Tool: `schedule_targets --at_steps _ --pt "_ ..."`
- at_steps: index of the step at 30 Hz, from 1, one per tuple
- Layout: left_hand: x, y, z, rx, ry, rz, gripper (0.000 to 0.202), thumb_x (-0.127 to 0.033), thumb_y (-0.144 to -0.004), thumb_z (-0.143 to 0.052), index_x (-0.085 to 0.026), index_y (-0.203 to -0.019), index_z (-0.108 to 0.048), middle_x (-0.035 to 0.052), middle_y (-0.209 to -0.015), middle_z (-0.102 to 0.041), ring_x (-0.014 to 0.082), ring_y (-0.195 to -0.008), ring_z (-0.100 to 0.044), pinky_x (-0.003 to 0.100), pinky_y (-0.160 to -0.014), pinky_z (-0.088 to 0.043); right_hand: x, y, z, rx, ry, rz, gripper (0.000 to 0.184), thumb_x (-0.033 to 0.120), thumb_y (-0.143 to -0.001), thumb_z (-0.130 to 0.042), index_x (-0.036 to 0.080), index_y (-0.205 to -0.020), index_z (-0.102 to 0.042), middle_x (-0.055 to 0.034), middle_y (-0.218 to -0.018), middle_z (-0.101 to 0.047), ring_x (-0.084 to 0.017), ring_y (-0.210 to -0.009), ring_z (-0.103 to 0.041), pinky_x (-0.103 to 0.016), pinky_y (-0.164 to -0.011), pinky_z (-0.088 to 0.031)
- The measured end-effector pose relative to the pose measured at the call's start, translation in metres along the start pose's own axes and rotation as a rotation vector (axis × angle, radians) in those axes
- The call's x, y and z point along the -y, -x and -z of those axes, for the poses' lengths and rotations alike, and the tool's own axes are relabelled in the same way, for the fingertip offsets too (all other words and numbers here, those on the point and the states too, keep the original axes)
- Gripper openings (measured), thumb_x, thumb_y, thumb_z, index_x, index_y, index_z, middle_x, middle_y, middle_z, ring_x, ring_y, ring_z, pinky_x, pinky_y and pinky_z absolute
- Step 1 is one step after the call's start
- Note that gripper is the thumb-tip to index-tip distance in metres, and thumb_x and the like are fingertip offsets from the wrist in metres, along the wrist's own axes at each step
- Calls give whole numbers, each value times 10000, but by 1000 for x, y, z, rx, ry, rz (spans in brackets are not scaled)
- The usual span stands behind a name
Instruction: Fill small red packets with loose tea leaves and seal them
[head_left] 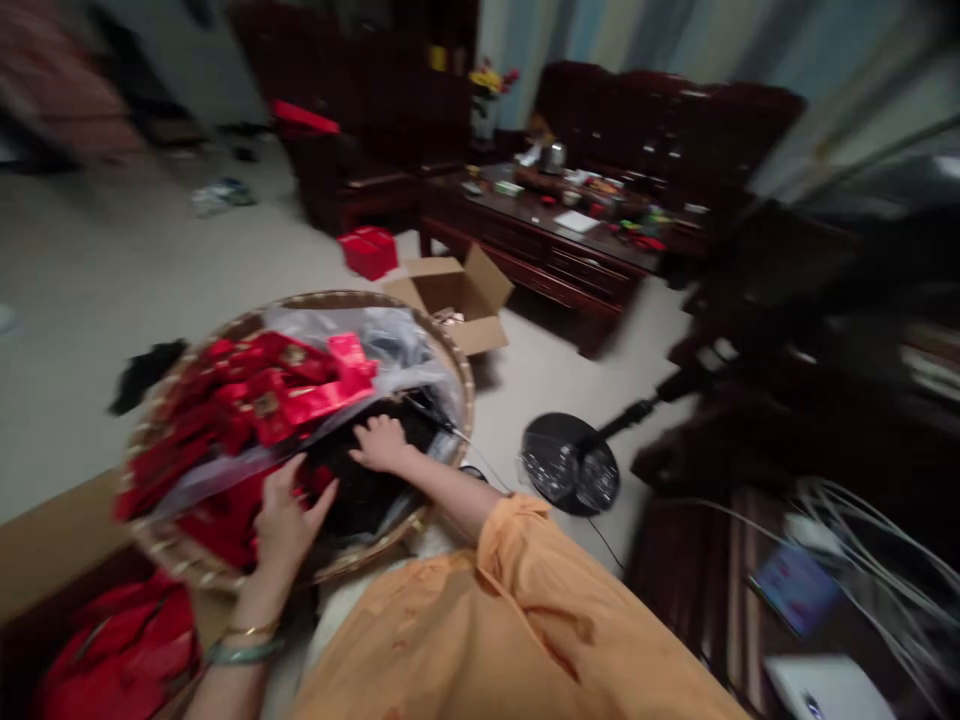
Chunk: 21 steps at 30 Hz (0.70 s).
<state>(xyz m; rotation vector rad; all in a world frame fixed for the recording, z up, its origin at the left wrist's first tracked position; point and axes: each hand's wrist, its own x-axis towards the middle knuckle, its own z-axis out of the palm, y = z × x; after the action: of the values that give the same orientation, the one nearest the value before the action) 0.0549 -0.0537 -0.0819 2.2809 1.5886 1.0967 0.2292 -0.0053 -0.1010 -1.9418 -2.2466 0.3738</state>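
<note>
A round woven basket (450, 352) sits in front of me, filled with red packets (262, 400) under a clear plastic sheet (390, 335), beside a dark pile. My left hand (285, 520) rests on the red packets at the basket's near side, thumb apart from the fingers. My right hand (381, 443) lies on the dark pile in the basket's middle, fingers bent downward; whether they hold anything is hidden. An orange sleeve covers my right arm.
An open cardboard box (457, 295) and a red box (367, 250) stand on the floor behind the basket. A dark wooden table (540, 240) with clutter lies further back. A fan base (570, 465) is to the right, red cloth (112, 650) in a carton at lower left.
</note>
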Motion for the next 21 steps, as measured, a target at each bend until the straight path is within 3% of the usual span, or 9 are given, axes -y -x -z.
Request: schedule_targets --at_steps 2,5,10,16,21 --pt "3 2 3 25 -45 -63 502 -364 -787 -596 -228 -1227 -396 79 -1082 -507 182 -819 -605 303 -657 -526 3 -6 1 65 7 -15 556 534 -789 -506 171 -1210 -493 -164 -1200 -525 -310 -1095 -473 -452 -856 -394" --pt "7 5 11 53 -63 -99 535 -378 -802 -583 -227 -1262 -355 93 -1119 -517 220 -955 -597 339 -736 -538 5 -18 0 194 -42 -51 679 518 -730 -581 181 -1295 -414 -174 -1245 -492 -308 -1121 -469 -417 -872 -395" --pt "10 9 28 170 -26 -101 566 -364 -836 -544 -254 -1332 -294 92 -1208 -508 225 -1072 -566 360 -847 -512 6 -27 -3 265 -30 11 624 494 -682 -635 159 -1198 -527 -202 -1213 -498 -352 -1127 -464 -422 -845 -407" --pt "19 13 25 44 -34 -98 549 -342 -817 -581 -196 -1279 -323 116 -1179 -552 237 -1051 -590 355 -830 -521 9 -30 -13 326 -147 123 520 318 -613 -723 188 -1100 -596 -110 -1070 -588 -237 -967 -565 -306 -795 -419" --pt "22 11 16 -33 -25 -109 460 -325 -788 -616 -187 -1159 -384 100 -1076 -584 219 -927 -635 325 -742 -538 13 -28 -18 294 -248 117 529 256 -549 -750 184 -1053 -610 -99 -1036 -574 -222 -900 -561 -298 -753 -407"
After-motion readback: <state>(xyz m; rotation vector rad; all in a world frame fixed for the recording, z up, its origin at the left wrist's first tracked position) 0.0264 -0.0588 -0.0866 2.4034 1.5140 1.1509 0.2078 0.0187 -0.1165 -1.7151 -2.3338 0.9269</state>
